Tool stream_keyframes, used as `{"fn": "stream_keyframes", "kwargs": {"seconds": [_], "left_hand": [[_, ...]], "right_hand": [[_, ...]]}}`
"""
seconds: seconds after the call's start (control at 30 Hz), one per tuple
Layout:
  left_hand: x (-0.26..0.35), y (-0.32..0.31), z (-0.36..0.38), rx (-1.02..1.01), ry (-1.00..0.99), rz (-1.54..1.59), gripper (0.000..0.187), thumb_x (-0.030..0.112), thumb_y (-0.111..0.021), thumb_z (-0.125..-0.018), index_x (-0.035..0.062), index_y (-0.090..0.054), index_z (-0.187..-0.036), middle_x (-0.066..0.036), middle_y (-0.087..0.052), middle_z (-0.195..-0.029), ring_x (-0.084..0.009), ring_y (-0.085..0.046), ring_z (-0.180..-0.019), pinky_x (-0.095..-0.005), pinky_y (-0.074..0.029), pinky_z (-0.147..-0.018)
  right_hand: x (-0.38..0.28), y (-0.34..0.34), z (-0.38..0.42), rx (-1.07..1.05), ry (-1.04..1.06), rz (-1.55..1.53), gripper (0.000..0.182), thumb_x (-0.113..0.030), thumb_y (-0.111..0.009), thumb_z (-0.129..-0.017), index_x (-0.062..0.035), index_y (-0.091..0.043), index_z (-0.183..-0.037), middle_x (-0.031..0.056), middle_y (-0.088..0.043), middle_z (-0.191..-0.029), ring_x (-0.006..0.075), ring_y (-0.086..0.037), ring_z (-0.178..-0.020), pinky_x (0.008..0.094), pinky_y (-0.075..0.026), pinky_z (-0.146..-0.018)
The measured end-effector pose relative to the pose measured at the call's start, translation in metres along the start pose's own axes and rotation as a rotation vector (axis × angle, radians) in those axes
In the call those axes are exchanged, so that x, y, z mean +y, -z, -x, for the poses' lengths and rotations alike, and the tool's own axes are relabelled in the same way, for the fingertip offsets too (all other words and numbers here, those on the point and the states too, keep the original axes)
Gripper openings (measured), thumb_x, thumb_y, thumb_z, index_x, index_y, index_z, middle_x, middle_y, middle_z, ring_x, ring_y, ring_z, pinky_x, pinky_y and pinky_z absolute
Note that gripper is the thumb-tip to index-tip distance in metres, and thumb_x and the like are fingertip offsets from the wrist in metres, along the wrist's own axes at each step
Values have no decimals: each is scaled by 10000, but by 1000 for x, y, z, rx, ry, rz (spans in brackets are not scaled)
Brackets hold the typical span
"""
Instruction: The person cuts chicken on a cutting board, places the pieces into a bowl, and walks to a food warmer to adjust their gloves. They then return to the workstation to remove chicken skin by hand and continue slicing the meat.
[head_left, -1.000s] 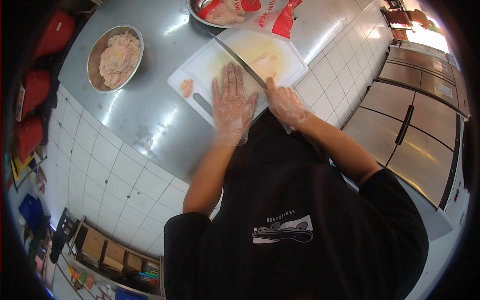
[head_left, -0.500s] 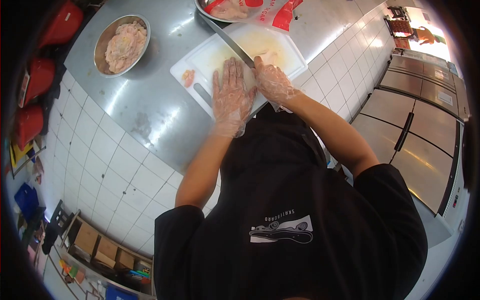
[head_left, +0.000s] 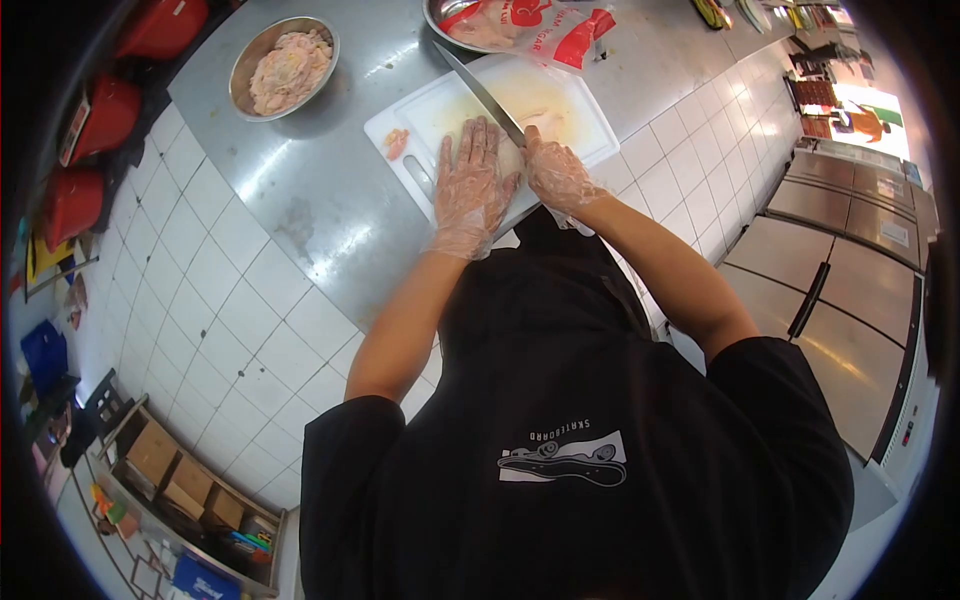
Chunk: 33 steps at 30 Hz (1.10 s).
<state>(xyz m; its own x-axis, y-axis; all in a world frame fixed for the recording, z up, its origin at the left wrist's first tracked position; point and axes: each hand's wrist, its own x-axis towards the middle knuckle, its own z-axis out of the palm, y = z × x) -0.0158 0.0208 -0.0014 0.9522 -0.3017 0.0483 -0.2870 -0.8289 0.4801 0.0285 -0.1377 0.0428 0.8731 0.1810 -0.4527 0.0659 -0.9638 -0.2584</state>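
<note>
My left hand [head_left: 472,180], in a clear plastic glove, lies flat with fingers stretched over a pale piece of raw chicken [head_left: 510,157] on the white cutting board [head_left: 590,142]. Most of that piece is hidden beneath the palm. Gloved as well, my right hand [head_left: 560,172] grips a long knife [head_left: 480,92] by its handle, its blade slanting up and left across the board. Beyond the blade rests another pale chicken piece [head_left: 543,116]. Small pinkish scraps [head_left: 397,143] sit by the board's left end, near its handle slot.
On the steel table [head_left: 300,190] stands a metal bowl [head_left: 240,85] of raw chopped meat, back left. Behind the board, a second bowl [head_left: 434,14] holds meat and a red-printed plastic bag [head_left: 565,35]. Red containers [head_left: 105,118] line the left; a steel fridge [head_left: 850,290] stands right.
The whole view has shifted, so the table and bowls appear farther right and higher. My right hand and the knife have moved little against the board; my left hand still presses flat.
</note>
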Motion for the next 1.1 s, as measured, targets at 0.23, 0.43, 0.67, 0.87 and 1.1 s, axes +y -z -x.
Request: {"fn": "stream_keyframes", "kwargs": {"seconds": [0.23, 0.43, 0.67, 0.87, 1.1], "left_hand": [[0, -1, -2, 14, -11, -74, 740, 454, -511, -1011, 50, -310, -1597, -123, -263, -1685, -245, -197, -1571, -471, -90, -1285], [-3, -3, -3, 35, -12, -46, 755, 472, -516, -1003, 52, -308, -1595, -134, -294, -1669, -257, -214, -1565, -483, -116, -1283], [-1, -2, -2, 61, -9, -10, 697, 419, -529, -1004, 46, -363, -1568, -138, -317, -1657, -265, -235, -1556, -469, -144, -1280], [-3, -5, -3, 118, -26, 3, 647, 372, -560, -987, 44, -425, -1529, -162, -363, -1629, -295, -275, -1537, -470, -189, -1269], [1, -7, 0, 126, 3, 71, 583, 236, -718, -882, 58, -546, -1409, -166, -545, -1385, -356, -479, -1316, -470, -400, -1125]], "right_hand": [[10, -8, -16, 73, 102, 21, 419, -70, -579, -902, 58, -410, -1264, 345, -682, -974, 517, -680, -958, 602, -520, -860], [15, -15, 7, 117, 35, 33, 305, -145, -540, -976, 46, -445, -1194, 338, -686, -924, 523, -678, -912, 596, -533, -806], [21, -16, 8, 123, 64, -12, 261, -178, -463, -1028, 45, -449, -1161, 341, -681, -882, 526, -677, -901, 604, -529, -818], [45, -20, 58, 48, 71, -38, 275, -161, -493, -1005, 46, -444, -1180, 348, -680, -901, 528, -674, -931, 602, -527, -835], [11, -28, -15, 181, 157, -53, 302, -110, -532, -942, 42, -453, -1191, 325, -691, -934, 498, -689, -927, 567, -550, -833]]}}
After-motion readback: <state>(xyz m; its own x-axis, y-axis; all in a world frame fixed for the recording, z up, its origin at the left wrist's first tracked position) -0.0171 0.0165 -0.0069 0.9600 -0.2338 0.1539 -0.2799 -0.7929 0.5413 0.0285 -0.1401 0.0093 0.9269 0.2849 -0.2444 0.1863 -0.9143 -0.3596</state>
